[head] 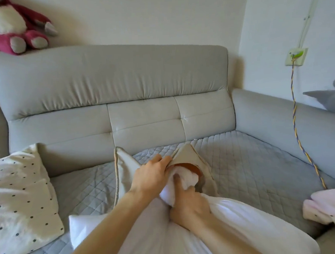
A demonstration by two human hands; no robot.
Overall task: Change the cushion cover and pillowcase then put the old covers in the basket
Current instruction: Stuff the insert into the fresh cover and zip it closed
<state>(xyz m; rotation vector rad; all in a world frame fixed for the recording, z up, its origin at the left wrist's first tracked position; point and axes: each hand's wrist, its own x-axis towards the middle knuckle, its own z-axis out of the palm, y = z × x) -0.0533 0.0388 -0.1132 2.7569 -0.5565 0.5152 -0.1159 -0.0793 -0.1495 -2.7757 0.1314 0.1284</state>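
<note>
Nearest: white insert (pixel 237 220) lying across the near edge of the quilted mat (pixel 253 170), its long axis running near to far, far corner bunched up. Right hand (pixel 189 206) grasps that bunched corner, fingers curled into the fabric, thumb pressed on top. Just beyond and to the left, left hand (pixel 150 177) pinches the rim of the beige cover (pixel 124 168) and holds its mouth wide — brownish lining visible inside. The insert's corner sits right at the mouth, partly in.

The cover lies straight ahead of both hands, mouth facing near, its body running away toward the headboard (pixel 111 81). So the insert and cover line up on the same near-far axis. Right hand is the nearer one and looks set to do the pushing; most of the insert is outside the cover, so stuffing looks barely begun.

Left, near: dotted pillow (pixel 19 194) leaning against the headboard. Right, near: pink cloth (pixel 332 205) in a heap — possibly an old cover, can't tell. Far left on top of the headboard: plush toy (pixel 9 24). Basket not in view.
</note>
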